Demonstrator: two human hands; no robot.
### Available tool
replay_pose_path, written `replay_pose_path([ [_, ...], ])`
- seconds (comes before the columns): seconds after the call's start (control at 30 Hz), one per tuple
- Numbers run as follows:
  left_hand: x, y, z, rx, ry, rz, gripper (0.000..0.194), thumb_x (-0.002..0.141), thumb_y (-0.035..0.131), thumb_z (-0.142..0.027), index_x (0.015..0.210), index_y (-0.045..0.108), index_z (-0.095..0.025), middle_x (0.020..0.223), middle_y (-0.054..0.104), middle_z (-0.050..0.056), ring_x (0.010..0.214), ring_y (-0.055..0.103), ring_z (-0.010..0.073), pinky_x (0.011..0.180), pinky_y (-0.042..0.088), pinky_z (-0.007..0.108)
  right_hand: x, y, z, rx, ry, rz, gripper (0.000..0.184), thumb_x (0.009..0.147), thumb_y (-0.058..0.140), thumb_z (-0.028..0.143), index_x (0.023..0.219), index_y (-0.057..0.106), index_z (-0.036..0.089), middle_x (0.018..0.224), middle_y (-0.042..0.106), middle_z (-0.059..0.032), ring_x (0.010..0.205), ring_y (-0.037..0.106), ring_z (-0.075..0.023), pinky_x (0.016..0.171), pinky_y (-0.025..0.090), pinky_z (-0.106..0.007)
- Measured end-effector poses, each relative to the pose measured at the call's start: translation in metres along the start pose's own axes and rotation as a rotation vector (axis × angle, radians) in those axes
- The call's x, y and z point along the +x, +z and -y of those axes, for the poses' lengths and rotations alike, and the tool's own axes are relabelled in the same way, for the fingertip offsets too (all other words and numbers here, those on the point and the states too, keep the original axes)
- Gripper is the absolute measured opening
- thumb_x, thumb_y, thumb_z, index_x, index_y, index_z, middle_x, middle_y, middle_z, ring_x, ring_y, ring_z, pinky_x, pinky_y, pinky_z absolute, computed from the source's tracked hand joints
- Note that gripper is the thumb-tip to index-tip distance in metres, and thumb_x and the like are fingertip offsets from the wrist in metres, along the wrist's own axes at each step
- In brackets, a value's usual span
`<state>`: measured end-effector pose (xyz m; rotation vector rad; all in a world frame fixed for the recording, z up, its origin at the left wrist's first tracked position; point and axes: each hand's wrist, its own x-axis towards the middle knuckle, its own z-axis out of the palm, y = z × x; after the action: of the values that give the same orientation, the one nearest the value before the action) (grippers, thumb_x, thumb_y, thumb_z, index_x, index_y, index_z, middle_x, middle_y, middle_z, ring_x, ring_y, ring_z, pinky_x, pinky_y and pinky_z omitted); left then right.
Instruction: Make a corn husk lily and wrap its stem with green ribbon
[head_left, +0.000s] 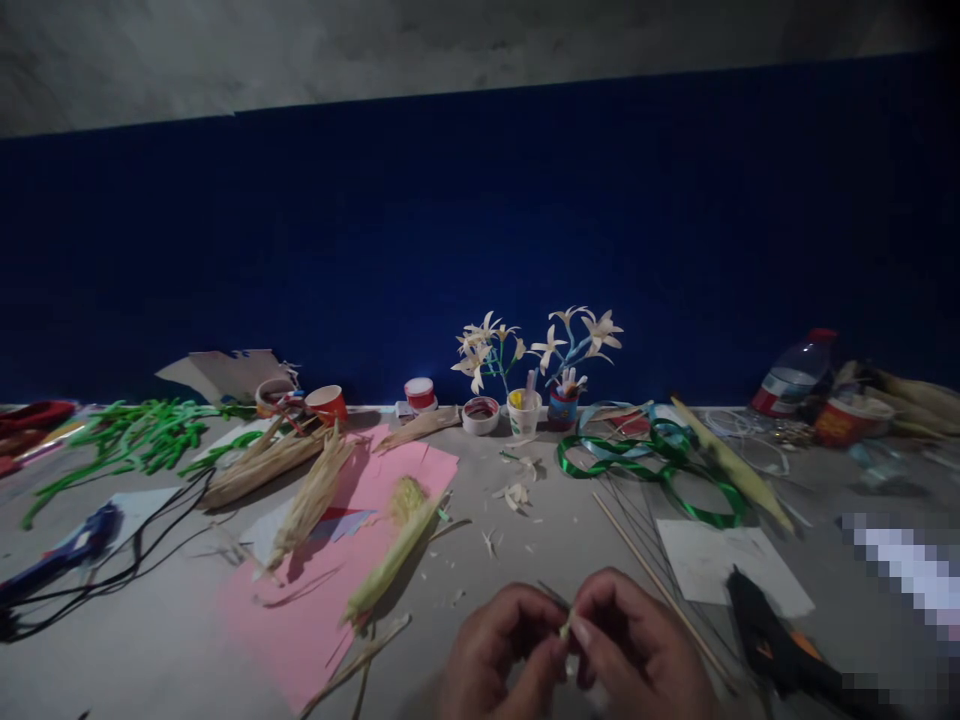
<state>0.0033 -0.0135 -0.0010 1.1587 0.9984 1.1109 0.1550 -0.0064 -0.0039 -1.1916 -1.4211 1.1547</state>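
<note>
Low in the head view, my left hand (499,650) and my right hand (637,645) meet fingertip to fingertip. Both pinch a small pale yellow-green piece (565,631), which looks like corn husk; most of it is hidden by the fingers. A thin dark end shows just above the left fingertips, too small to name. Beyond the hands lie husk scraps (516,495). Left of them, a green corn husk (397,555) rests across pink paper (274,640). A thin wooden stick (637,550) lies slanting beside my right hand.
A black glue gun (772,635) rests near white paper (739,565) at right; a blue glue gun (75,545) with cords lies left. Husk flowers (487,345) stand in a cup (523,412). Green ribbon (705,510), green pipe cleaners (142,440) and a plastic bottle (795,375) line the back.
</note>
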Motion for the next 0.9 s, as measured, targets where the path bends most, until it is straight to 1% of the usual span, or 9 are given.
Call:
replay_pose_path([
  [0.1, 0.0001, -0.0001, -0.0024, -0.022, -0.02, -0.001, 0.036, 0.074, 0.07, -0.051, 0.08, 0.063, -0.016, 0.063, 0.054, -0.001, 0.051, 0.044, 0.0082, 0.048, 0.035, 0.02, 0.0004, -0.0011, 0.0053, 0.049, 0.01, 0.029, 0.016, 0.081, 0.059, 0.035, 0.081, 0.061, 0.019, 0.065, 0.06, 0.0012, 0.056, 0.058, -0.0141, 0.055, 0.047, -0.023],
  [0.23, 0.001, 0.0007, -0.0035, -0.032, -0.041, 0.008, 0.039, 0.07, 0.073, -0.053, 0.075, 0.06, -0.016, 0.062, 0.054, -0.002, 0.049, 0.044, 0.0066, 0.046, 0.034, 0.018, 0.0021, -0.0033, 0.0103, 0.048, -0.017, 0.064, 0.017, 0.082, 0.062, 0.034, 0.075, 0.063, 0.019, 0.065, 0.06, 0.0018, 0.058, 0.057, -0.013, 0.055, 0.045, -0.022],
  [0.33, 0.0023, 0.0009, -0.0038, -0.1, -0.101, 0.049, 0.042, 0.068, 0.074, -0.054, 0.073, 0.056, -0.016, 0.057, 0.052, -0.004, 0.045, 0.04, 0.005, 0.043, 0.031, 0.017, 0.002, -0.0029, 0.0096, 0.17, 0.048, 0.065, 0.023, 0.08, 0.066, 0.039, 0.072, 0.062, 0.019, 0.063, 0.059, 0.003, 0.054, 0.056, -0.0116, 0.052, 0.044, -0.021],
  [0.43, 0.0028, -0.0006, -0.0045, -0.106, -0.144, 0.063, 0.045, 0.067, 0.074, -0.056, 0.072, 0.053, -0.016, 0.054, 0.051, -0.005, 0.044, 0.04, 0.0042, 0.043, 0.03, 0.017, 0.0013, -0.0008, 0.0072, 0.313, 0.104, 0.059, 0.029, 0.079, 0.069, 0.045, 0.071, 0.061, 0.018, 0.059, 0.058, 0.0045, 0.051, 0.053, -0.0102, 0.051, 0.043, -0.02],
  [0.57, 0.002, -0.0035, -0.0032, -0.121, -0.165, 0.095, 0.044, 0.068, 0.073, -0.055, 0.073, 0.052, -0.017, 0.057, 0.05, -0.005, 0.046, 0.04, 0.0045, 0.044, 0.03, 0.017, 0.0016, 0.0016, 0.0056, 0.389, 0.142, 0.092, 0.031, 0.078, 0.071, 0.047, 0.07, 0.06, 0.018, 0.059, 0.056, 0.0051, 0.052, 0.052, -0.0096, 0.052, 0.044, -0.02],
  [0.63, 0.0019, -0.0041, -0.0019, -0.148, -0.158, 0.114, 0.044, 0.069, 0.074, -0.054, 0.075, 0.053, -0.017, 0.059, 0.05, -0.005, 0.047, 0.04, 0.0047, 0.044, 0.029, 0.018, 0.0022, 0.002, 0.0057, 0.402, 0.149, 0.097, 0.032, 0.078, 0.071, 0.047, 0.071, 0.059, 0.018, 0.06, 0.056, 0.005, 0.052, 0.052, -0.0091, 0.052, 0.044, -0.02],
  [0.73, 0.0021, -0.0035, -0.0024, -0.175, -0.131, 0.102, 0.044, 0.068, 0.075, -0.054, 0.079, 0.055, -0.016, 0.061, 0.048, -0.005, 0.047, 0.038, 0.0045, 0.045, 0.027, 0.019, 0.0027, 0.0014, 0.0065, 0.394, 0.136, 0.092, 0.032, 0.078, 0.071, 0.048, 0.072, 0.06, 0.019, 0.061, 0.057, 0.0045, 0.052, 0.053, -0.0091, 0.051, 0.044, -0.02],
  [0.9, 0.0017, -0.0023, -0.0062, -0.073, -0.098, 0.051, 0.042, 0.073, 0.069, -0.055, 0.075, 0.053, -0.016, 0.056, 0.043, -0.007, 0.049, 0.033, 0.0061, 0.048, 0.024, 0.021, 0.0007, 0.0015, 0.0085, 0.339, 0.123, 0.054, 0.034, 0.078, 0.07, 0.051, 0.072, 0.059, 0.019, 0.058, 0.053, 0.0059, 0.052, 0.052, -0.0094, 0.052, 0.044, -0.02],
])
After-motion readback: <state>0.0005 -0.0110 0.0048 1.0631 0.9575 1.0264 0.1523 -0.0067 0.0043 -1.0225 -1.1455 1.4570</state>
